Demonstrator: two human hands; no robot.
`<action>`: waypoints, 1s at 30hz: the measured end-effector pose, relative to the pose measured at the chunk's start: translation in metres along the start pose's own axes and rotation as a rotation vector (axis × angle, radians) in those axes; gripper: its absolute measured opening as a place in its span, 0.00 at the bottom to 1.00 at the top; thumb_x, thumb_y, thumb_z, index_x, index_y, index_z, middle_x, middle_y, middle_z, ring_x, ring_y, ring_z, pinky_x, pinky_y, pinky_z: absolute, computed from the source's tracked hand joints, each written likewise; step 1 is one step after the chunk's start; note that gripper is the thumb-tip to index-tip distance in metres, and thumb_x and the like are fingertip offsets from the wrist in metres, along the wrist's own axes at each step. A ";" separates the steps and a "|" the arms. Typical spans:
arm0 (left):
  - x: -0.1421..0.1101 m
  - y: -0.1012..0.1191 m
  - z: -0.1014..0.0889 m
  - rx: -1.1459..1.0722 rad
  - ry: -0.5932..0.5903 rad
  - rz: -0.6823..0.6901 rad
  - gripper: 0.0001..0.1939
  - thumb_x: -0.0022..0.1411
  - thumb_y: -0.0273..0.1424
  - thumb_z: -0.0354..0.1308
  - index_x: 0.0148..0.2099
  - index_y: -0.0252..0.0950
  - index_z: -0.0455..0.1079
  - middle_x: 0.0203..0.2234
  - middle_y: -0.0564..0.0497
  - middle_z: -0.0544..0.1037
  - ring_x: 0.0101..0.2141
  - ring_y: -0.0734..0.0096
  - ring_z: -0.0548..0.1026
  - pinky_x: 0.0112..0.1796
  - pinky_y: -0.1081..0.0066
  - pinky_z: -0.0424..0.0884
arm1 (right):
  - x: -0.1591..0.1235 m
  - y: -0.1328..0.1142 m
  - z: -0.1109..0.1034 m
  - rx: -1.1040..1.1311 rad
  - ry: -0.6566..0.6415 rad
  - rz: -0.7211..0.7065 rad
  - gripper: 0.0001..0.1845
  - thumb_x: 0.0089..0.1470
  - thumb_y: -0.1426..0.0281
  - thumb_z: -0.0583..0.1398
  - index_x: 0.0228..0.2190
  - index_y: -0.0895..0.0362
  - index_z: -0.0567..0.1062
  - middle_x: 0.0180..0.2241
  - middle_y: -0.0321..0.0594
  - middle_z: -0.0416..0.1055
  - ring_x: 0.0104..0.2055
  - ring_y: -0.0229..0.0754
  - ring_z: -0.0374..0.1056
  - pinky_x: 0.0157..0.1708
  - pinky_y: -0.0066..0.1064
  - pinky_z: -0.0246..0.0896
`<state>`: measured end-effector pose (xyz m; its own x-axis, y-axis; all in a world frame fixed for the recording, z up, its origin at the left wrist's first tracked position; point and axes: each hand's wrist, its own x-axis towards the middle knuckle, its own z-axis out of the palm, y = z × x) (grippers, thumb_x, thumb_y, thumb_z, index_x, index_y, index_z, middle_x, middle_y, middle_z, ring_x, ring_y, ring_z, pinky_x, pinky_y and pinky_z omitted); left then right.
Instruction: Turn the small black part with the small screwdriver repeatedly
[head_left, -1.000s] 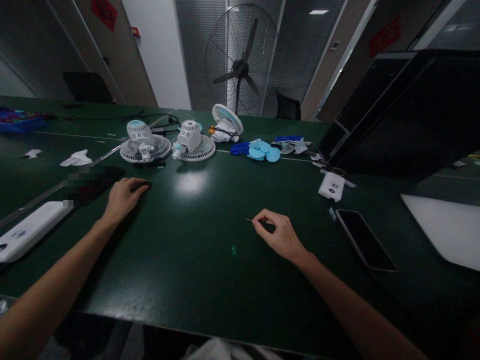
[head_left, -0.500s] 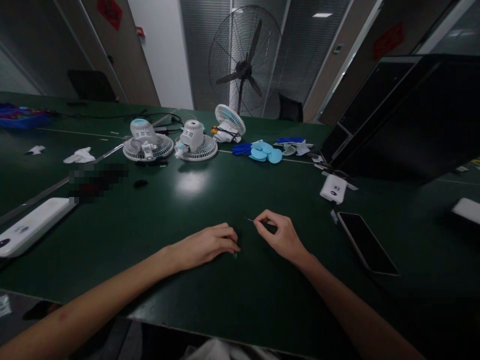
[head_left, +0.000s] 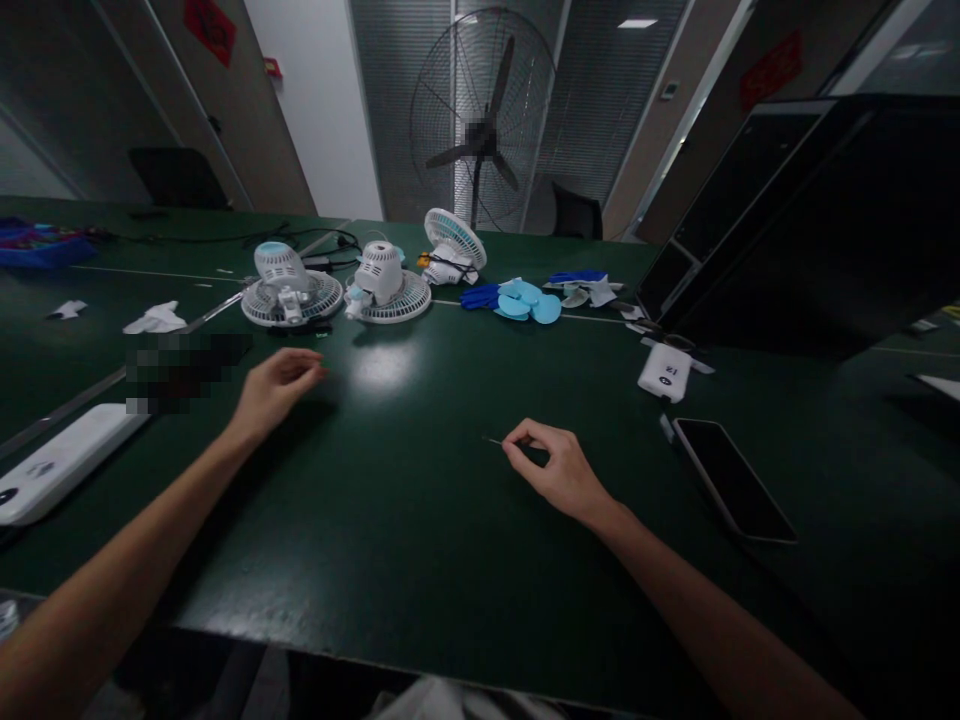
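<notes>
My right hand (head_left: 559, 470) rests low over the green table (head_left: 420, 560), thumb and forefinger pinched on a thin, pin-like metal piece (head_left: 492, 441). Its tip points left; the rest is hidden in the fingers. Farther left, my left hand (head_left: 274, 395) is raised above the tabletop with the fingertips drawn together. Whatever it may hold is too small or hidden to make out. Just beyond it stand two small white fans, one face down on the left (head_left: 289, 290) and one to its right (head_left: 386, 285).
A third small fan (head_left: 454, 250) lies tilted behind, beside light-blue fan blades (head_left: 525, 300) and blue gloves (head_left: 577, 278). To the right are a white device (head_left: 664, 372), a phone (head_left: 735, 480) and a large black screen (head_left: 810, 230). A long white case (head_left: 67, 460) lies at left.
My left hand has moved from the table's middle up and left, towards the small fans. The small green piece by its fingers no longer shows. My right hand keeps its pinch almost unmoved.
</notes>
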<state>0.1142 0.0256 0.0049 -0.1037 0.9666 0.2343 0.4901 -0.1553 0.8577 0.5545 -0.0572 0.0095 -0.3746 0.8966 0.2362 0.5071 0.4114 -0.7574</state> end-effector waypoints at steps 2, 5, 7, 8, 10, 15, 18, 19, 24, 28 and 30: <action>0.013 -0.023 -0.031 -0.036 0.163 -0.064 0.26 0.60 0.37 0.67 0.57 0.29 0.72 0.44 0.45 0.81 0.43 0.64 0.79 0.46 0.68 0.74 | 0.000 0.001 0.000 0.000 -0.008 0.001 0.07 0.65 0.66 0.59 0.38 0.54 0.77 0.36 0.39 0.77 0.39 0.43 0.75 0.40 0.36 0.72; 0.017 -0.041 -0.053 -0.177 0.290 -0.189 0.22 0.60 0.30 0.67 0.55 0.28 0.74 0.41 0.48 0.81 0.40 0.70 0.77 0.45 0.72 0.74 | 0.001 0.001 0.000 0.005 -0.017 0.006 0.06 0.66 0.67 0.59 0.38 0.54 0.76 0.36 0.39 0.77 0.39 0.43 0.74 0.39 0.35 0.71; 0.016 -0.043 -0.054 -0.297 0.318 -0.286 0.20 0.60 0.26 0.67 0.54 0.26 0.75 0.41 0.48 0.81 0.38 0.74 0.77 0.45 0.74 0.74 | 0.001 0.002 0.001 0.010 -0.015 0.003 0.06 0.65 0.67 0.60 0.38 0.54 0.76 0.36 0.38 0.76 0.38 0.42 0.74 0.39 0.35 0.70; 0.016 -0.041 -0.052 -0.346 0.326 -0.322 0.19 0.60 0.25 0.66 0.54 0.26 0.75 0.41 0.48 0.81 0.39 0.75 0.77 0.45 0.75 0.74 | 0.001 0.002 0.001 0.009 -0.010 -0.001 0.05 0.65 0.67 0.60 0.38 0.54 0.76 0.35 0.38 0.76 0.38 0.42 0.74 0.39 0.35 0.70; 0.017 -0.035 -0.049 -0.407 0.341 -0.380 0.18 0.63 0.22 0.63 0.56 0.25 0.74 0.44 0.47 0.80 0.40 0.76 0.77 0.46 0.76 0.74 | 0.001 0.002 0.002 0.000 -0.002 -0.006 0.06 0.65 0.68 0.60 0.38 0.55 0.76 0.35 0.38 0.76 0.38 0.42 0.74 0.40 0.36 0.70; 0.015 -0.022 -0.048 -0.414 0.327 -0.485 0.22 0.63 0.20 0.63 0.60 0.25 0.73 0.47 0.43 0.80 0.39 0.74 0.77 0.42 0.76 0.75 | 0.000 0.004 0.002 -0.008 -0.017 -0.001 0.06 0.66 0.67 0.60 0.38 0.55 0.76 0.36 0.38 0.77 0.38 0.43 0.74 0.41 0.36 0.71; 0.011 -0.022 -0.049 -0.288 0.329 -0.405 0.25 0.57 0.23 0.69 0.57 0.27 0.75 0.46 0.44 0.81 0.39 0.69 0.78 0.41 0.72 0.75 | -0.001 0.005 0.002 0.004 -0.025 -0.003 0.06 0.66 0.67 0.59 0.39 0.54 0.76 0.37 0.38 0.77 0.39 0.43 0.74 0.40 0.36 0.70; 0.009 -0.023 -0.049 -0.235 0.332 -0.365 0.25 0.56 0.25 0.70 0.56 0.27 0.76 0.45 0.44 0.81 0.39 0.69 0.78 0.42 0.71 0.75 | -0.001 0.005 0.002 0.005 -0.026 -0.004 0.06 0.66 0.67 0.59 0.39 0.54 0.76 0.37 0.38 0.77 0.39 0.43 0.74 0.40 0.36 0.70; 0.007 -0.030 -0.048 0.021 0.338 -0.252 0.24 0.55 0.33 0.72 0.54 0.31 0.78 0.40 0.49 0.82 0.38 0.69 0.78 0.44 0.72 0.72 | -0.001 0.004 0.001 0.000 -0.042 0.007 0.07 0.66 0.66 0.59 0.39 0.54 0.76 0.37 0.38 0.76 0.38 0.42 0.74 0.39 0.36 0.70; 0.012 -0.036 -0.048 0.260 0.361 -0.173 0.24 0.58 0.39 0.68 0.54 0.33 0.78 0.43 0.48 0.81 0.40 0.67 0.76 0.43 0.72 0.70 | -0.001 0.004 0.001 -0.011 -0.040 0.007 0.07 0.66 0.66 0.59 0.39 0.55 0.76 0.37 0.39 0.76 0.38 0.42 0.74 0.39 0.36 0.71; 0.015 -0.040 -0.049 0.377 0.356 -0.138 0.23 0.59 0.41 0.67 0.53 0.33 0.79 0.47 0.47 0.80 0.43 0.64 0.75 0.45 0.71 0.68 | -0.001 0.004 0.001 -0.015 -0.035 0.006 0.07 0.66 0.66 0.59 0.38 0.55 0.76 0.36 0.38 0.76 0.38 0.42 0.74 0.40 0.36 0.71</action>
<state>0.0507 0.0360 -0.0035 -0.4444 0.8338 0.3275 0.7210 0.1159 0.6832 0.5559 -0.0567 0.0060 -0.3979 0.8930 0.2103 0.5208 0.4086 -0.7496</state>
